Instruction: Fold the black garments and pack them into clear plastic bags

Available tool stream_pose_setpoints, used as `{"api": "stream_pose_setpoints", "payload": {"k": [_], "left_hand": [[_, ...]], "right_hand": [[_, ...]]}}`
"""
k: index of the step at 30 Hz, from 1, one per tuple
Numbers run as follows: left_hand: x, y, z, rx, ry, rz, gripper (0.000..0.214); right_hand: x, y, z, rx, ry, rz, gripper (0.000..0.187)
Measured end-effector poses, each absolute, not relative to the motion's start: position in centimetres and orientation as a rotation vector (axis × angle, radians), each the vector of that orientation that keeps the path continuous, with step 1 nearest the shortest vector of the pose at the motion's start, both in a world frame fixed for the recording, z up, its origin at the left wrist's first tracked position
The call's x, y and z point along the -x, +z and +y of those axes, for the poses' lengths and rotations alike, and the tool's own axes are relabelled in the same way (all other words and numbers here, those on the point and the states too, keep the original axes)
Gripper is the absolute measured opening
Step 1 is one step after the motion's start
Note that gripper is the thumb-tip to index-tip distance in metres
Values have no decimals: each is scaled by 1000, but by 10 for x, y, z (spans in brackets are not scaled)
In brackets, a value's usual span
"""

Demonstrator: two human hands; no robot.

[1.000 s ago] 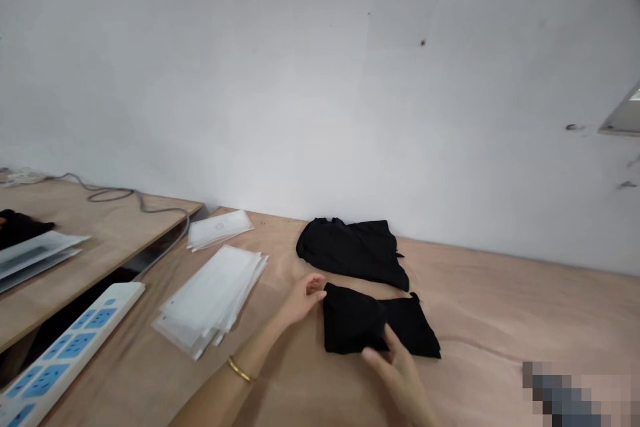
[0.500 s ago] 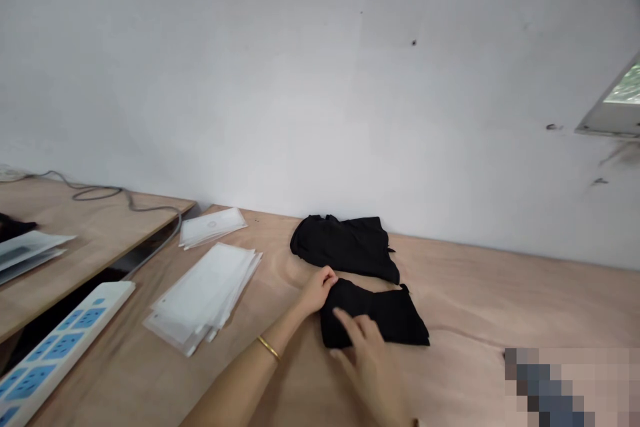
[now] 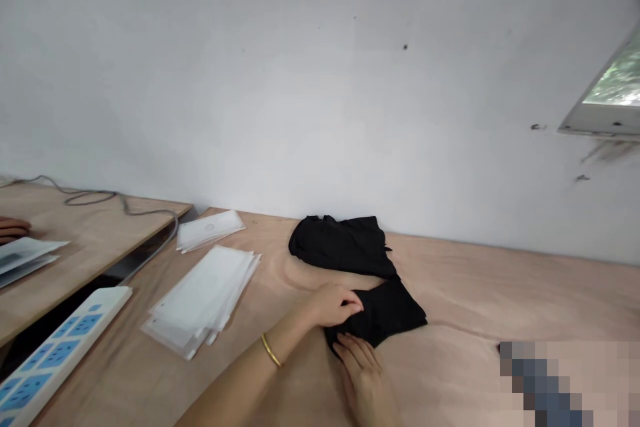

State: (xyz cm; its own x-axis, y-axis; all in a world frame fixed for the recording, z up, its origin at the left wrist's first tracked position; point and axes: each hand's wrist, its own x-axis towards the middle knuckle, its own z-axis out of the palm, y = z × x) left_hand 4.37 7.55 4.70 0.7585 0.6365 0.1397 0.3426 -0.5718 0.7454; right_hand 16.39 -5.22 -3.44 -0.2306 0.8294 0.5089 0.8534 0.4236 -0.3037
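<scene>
A small folded black garment (image 3: 387,313) lies on the wooden table (image 3: 475,307) in front of me. My left hand (image 3: 334,304), with a gold bangle on its wrist, pinches the garment's near left corner, fingers closed on the cloth. Just below it my right hand (image 3: 364,373) rests its fingertips on the garment's front edge, fingers stretched out and slightly apart. A second, larger black garment (image 3: 340,245) lies bunched just behind, by the wall.
Two stacks of clear plastic bags (image 3: 203,297) (image 3: 210,229) lie to the left. A white and blue power strip (image 3: 55,340) bridges a gap to a second table (image 3: 85,240) with a grey cable and another person's hand (image 3: 13,228).
My left hand moved from the garment's far left corner toward me, drawing the cloth over into a narrower shape. My right hand slid left along the front edge. The view drifted slightly right.
</scene>
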Motion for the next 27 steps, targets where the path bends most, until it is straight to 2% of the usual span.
{"api": "stream_pose_setpoints", "payload": {"k": [2,4,7,12,15,17,19,24,27], "left_hand": [[-35,46,70,-2236,428,751,24],[-20,44,64,-2188,309,798,31],[2,36,55,-1905,158,766,48],[12,14,41,-1342,328,765,76],[4,6,36,-1245,587,846,65],[-5,2,36,-1364,759,911,52],[-14,-3,41,-1517,863,1088,47],[-28,-15,59,-1633,883,1424,32],[-28,-10,67,-1637,872,1464,37]], "right_hand": [[-167,-42,-56,1331,90,-2141,42],[-174,-45,-65,1220,316,-2168,33],[-185,-34,-77,1220,556,-1963,27],[-190,-6,-52,1444,484,-1425,32],[-188,-3,-14,1537,398,-1328,34],[-188,-7,12,1563,343,-1306,33],[-189,-13,31,1575,315,-1299,32],[-193,-28,50,1612,292,-1304,33],[-193,-33,52,1637,289,-1280,33]]}}
